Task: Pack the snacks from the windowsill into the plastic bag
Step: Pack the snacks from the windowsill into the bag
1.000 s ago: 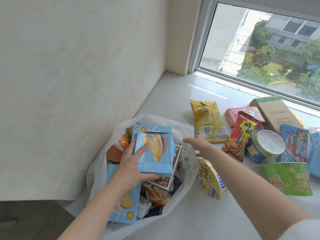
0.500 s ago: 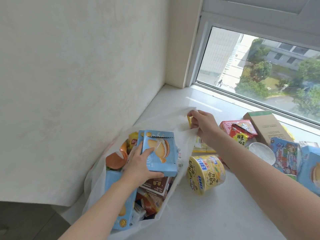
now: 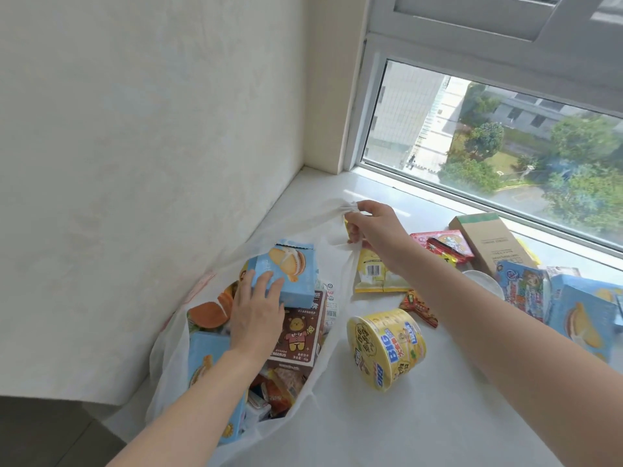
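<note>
Two hands at work on a half-done packing job: left hand (image 3: 258, 310) curled round a light-blue biscuit box (image 3: 286, 276), easing it down among the cartons inside the white plastic bag (image 3: 168, 348), near left on the windowsill (image 3: 421, 433); right hand (image 3: 371, 227) pinching a bunched handle of that bag, lifted to hold the mouth wide. Inside the bag, a brown bear-print box (image 3: 298, 332) and a second blue box (image 3: 205, 362), plus smaller packets too jumbled to name. Left out on the sill to the right: a yellow cup tub (image 3: 387, 348) on its side just beside the bag, a yellow packet (image 3: 374, 274) partly behind the right wrist, a red packet (image 3: 445, 246), a tan carton (image 3: 485, 241) by the window, more blue boxes at far right. Step in hand, by the look of it: seating the box. Next move likely calling for a release of the box, then a reach for the nearest tub, with the bag's mouth kept open.
</note>
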